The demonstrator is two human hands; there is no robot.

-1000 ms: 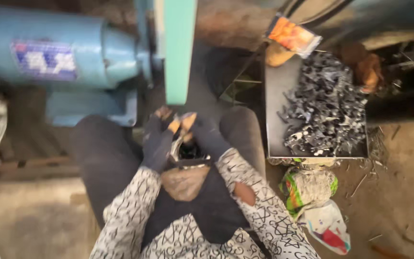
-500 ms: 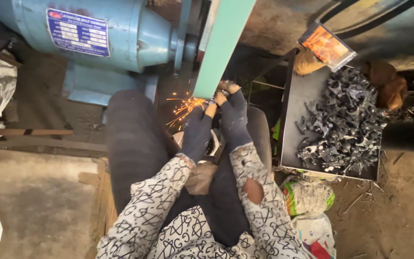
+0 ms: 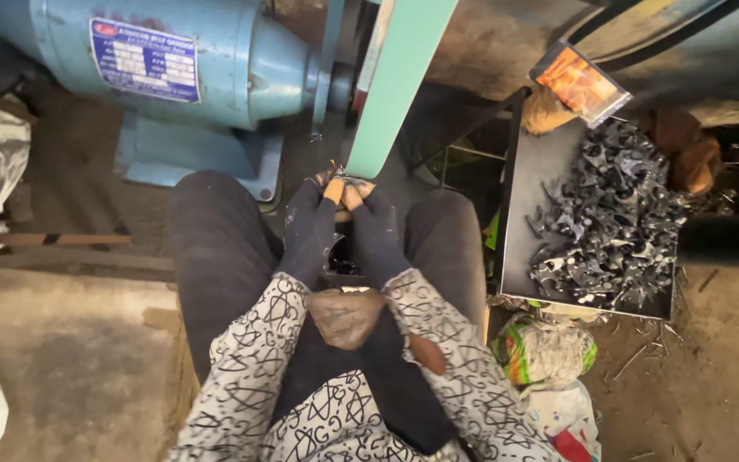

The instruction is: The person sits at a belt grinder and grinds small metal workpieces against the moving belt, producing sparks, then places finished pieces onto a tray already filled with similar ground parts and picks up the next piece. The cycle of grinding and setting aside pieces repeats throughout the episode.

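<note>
Both hands, the left hand (image 3: 311,229) and the right hand (image 3: 376,229), are closing together in dark gloves around a small metal piece (image 3: 341,178), pressing it against the green grinding belt (image 3: 399,85) just right of the blue motor (image 3: 156,64). Judging by the grey pile in the tray (image 3: 530,214) farther right, it is likely stiff, light and sharp-edged, best pinched at its lower end. Fingertips are hiding its shape.

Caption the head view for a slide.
Gloved left hand and right hand press a small part against a green belt.
</note>
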